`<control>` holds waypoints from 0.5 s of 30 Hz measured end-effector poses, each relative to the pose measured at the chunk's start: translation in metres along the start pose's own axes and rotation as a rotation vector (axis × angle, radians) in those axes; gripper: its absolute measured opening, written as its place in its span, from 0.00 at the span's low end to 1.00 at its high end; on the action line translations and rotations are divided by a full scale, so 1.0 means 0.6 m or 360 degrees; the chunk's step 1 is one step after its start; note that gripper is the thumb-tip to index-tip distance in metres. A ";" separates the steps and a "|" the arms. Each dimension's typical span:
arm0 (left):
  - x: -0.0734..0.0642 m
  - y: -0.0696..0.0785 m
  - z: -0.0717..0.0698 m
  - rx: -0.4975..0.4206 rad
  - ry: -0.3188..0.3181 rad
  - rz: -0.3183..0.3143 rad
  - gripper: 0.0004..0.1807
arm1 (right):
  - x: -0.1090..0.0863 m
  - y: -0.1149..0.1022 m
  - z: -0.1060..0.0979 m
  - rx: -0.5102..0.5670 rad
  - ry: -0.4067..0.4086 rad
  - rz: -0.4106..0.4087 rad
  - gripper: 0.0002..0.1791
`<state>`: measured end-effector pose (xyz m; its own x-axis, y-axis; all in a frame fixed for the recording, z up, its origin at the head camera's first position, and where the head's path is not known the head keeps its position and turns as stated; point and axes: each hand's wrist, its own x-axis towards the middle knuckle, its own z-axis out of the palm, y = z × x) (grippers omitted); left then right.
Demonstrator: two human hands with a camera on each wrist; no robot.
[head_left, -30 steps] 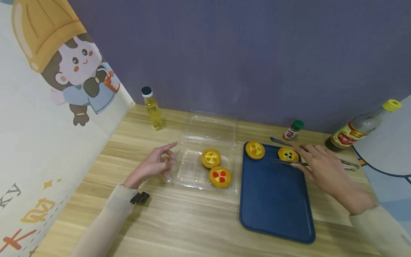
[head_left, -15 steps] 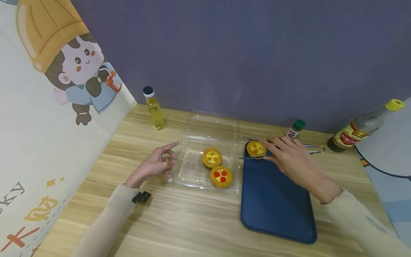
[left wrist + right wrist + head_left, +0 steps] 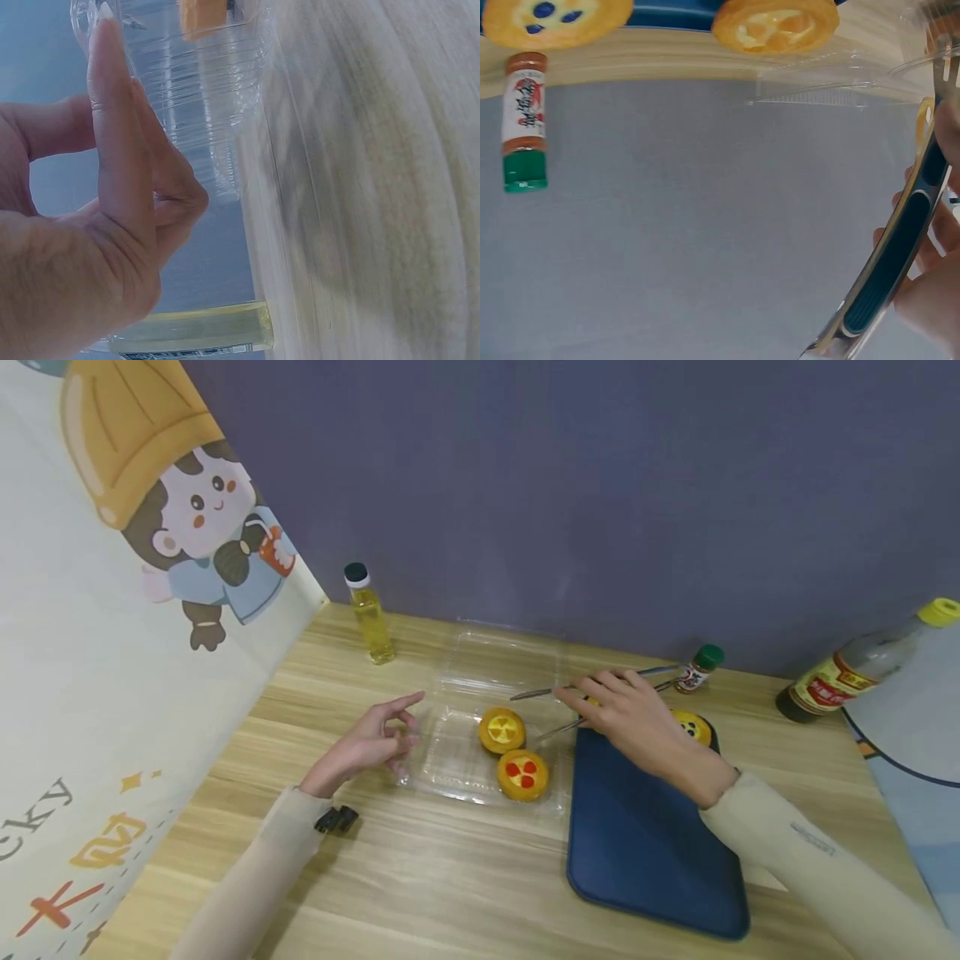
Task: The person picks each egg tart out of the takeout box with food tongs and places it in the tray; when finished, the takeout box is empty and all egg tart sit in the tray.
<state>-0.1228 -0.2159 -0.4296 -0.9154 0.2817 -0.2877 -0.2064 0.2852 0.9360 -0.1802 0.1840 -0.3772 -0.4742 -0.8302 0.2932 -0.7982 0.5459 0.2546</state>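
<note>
My right hand (image 3: 630, 714) grips a pair of metal tongs (image 3: 900, 247) with teal handle grips. The spread tong tips reach over the clear plastic clamshell container (image 3: 453, 760), at the right side of a tart with orange pieces (image 3: 502, 731). Just in front of that tart lies one with red fruit (image 3: 522, 775). At the container's left edge is my left hand (image 3: 371, 739), index finger extended and the others loosely bent. In the left wrist view, a fingertip (image 3: 105, 19) is right at the plastic rim.
A blue tray (image 3: 652, 835) on the right bears a blueberry-topped tart (image 3: 555, 19) and an orange-topped tart (image 3: 776, 26), largely hidden by my right hand in the head view. Behind stand an oil bottle (image 3: 371, 622), a green-capped spice jar (image 3: 697, 668) and a dark sauce bottle (image 3: 832, 685).
My right hand has carried the tongs leftward from the blueberry tart, across the tray, to the container. The left hand has stayed at the container's edge.
</note>
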 end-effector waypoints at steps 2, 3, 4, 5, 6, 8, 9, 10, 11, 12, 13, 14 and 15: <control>0.000 0.000 0.000 -0.0001 0.0000 -0.0003 0.46 | 0.008 -0.002 0.002 -0.0014 -0.0029 -0.0032 0.39; 0.000 0.000 0.001 -0.0001 0.0000 -0.0001 0.46 | 0.012 -0.002 0.003 -0.0023 -0.0041 -0.0048 0.38; 0.000 0.000 0.001 -0.0001 0.0000 -0.0001 0.46 | 0.015 -0.003 0.004 -0.0027 -0.0047 -0.0062 0.38; 0.000 0.000 0.001 -0.0001 0.0002 0.0002 0.46 | 0.019 -0.003 0.005 -0.0036 -0.0049 -0.0076 0.37; 0.000 0.001 0.001 -0.0003 0.0002 0.0004 0.46 | 0.023 -0.004 0.006 -0.0047 -0.0050 -0.0092 0.37; 0.001 0.002 0.001 -0.0001 0.0008 0.0010 0.46 | 0.031 -0.005 0.009 -0.0066 -0.0040 -0.0129 0.37; 0.001 0.002 0.001 -0.0001 0.0009 0.0012 0.46 | 0.036 -0.005 0.011 -0.0080 -0.0035 -0.0149 0.37; 0.001 0.003 0.001 0.0000 0.0009 0.0012 0.46 | 0.040 -0.006 0.013 -0.0101 -0.0031 -0.0173 0.37; 0.001 0.003 0.001 0.0003 0.0009 0.0014 0.46 | 0.045 -0.007 0.015 -0.0122 -0.0027 -0.0196 0.36; 0.001 0.002 0.001 0.0005 0.0006 0.0017 0.46 | 0.049 -0.008 0.017 -0.0146 -0.0027 -0.0221 0.36; 0.001 0.001 0.001 0.0006 0.0004 0.0019 0.46 | 0.053 -0.009 0.020 -0.0171 -0.0027 -0.0246 0.36; 0.000 0.001 0.001 0.0006 0.0003 0.0018 0.46 | 0.058 -0.010 0.022 -0.0197 -0.0031 -0.0270 0.37; 0.000 0.000 0.001 0.0002 0.0001 0.0017 0.46 | 0.062 -0.011 0.024 -0.0223 -0.0040 -0.0292 0.37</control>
<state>-0.1225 -0.2152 -0.4297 -0.9178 0.2839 -0.2777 -0.1963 0.2834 0.9387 -0.1979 0.1478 -0.3815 -0.3362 -0.9186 0.2078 -0.8134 0.3945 0.4276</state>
